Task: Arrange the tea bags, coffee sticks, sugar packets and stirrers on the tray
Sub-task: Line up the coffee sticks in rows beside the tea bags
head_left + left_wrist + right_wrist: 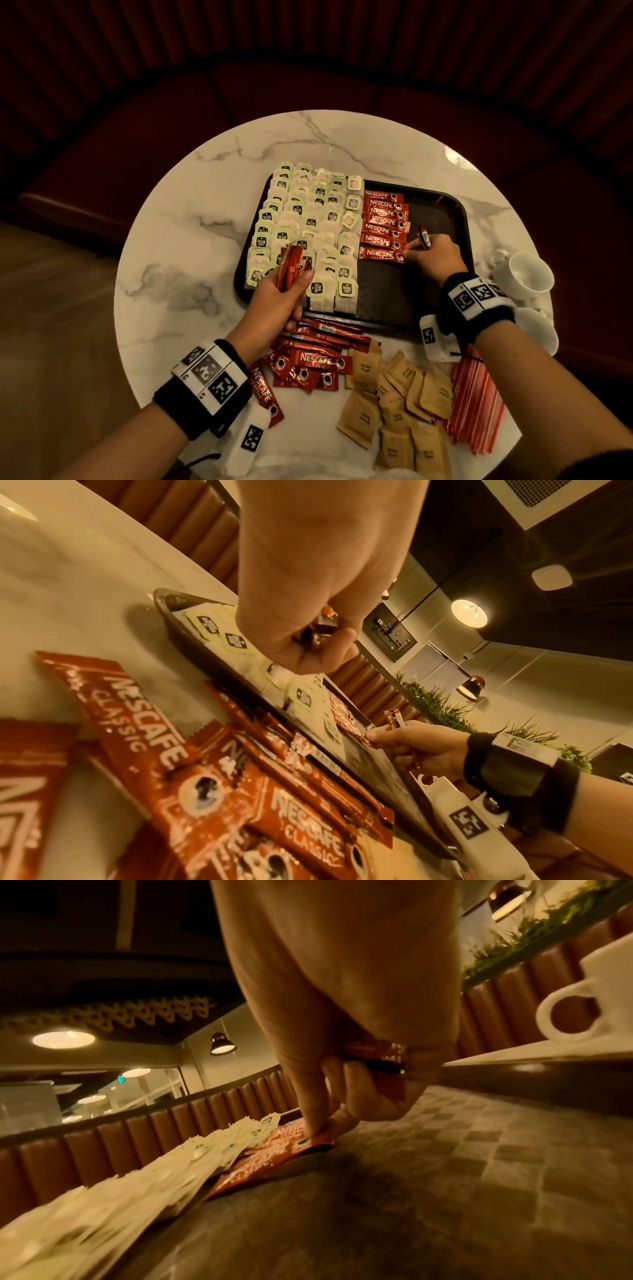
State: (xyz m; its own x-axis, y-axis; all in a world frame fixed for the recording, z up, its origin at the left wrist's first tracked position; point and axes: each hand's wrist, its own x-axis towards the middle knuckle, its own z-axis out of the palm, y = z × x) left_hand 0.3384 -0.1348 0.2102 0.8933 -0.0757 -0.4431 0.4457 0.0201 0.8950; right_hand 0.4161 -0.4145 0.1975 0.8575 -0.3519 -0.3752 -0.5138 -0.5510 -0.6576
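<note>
A dark tray [435, 212] holds rows of tea bags [301, 219] on its left half and a column of red coffee sticks [383, 222] beside them. My left hand [294, 274] grips a bundle of coffee sticks [291, 263] above the tea bags; the bundle [313, 634] shows inside the curled fingers of that hand [318, 642]. My right hand [411, 248] holds one coffee stick [424, 237] in its curled fingers, and its fingertips [318, 1129] press the end of the nearest laid stick [274, 1156] on the tray floor [445, 1177].
On the marble table [191, 240] in front of the tray lie loose coffee sticks [308, 356], brown sugar packets [394, 404] and a bunch of red stirrers [476, 404]. Two white cups [527, 277] stand at the right edge. The tray's right part is bare.
</note>
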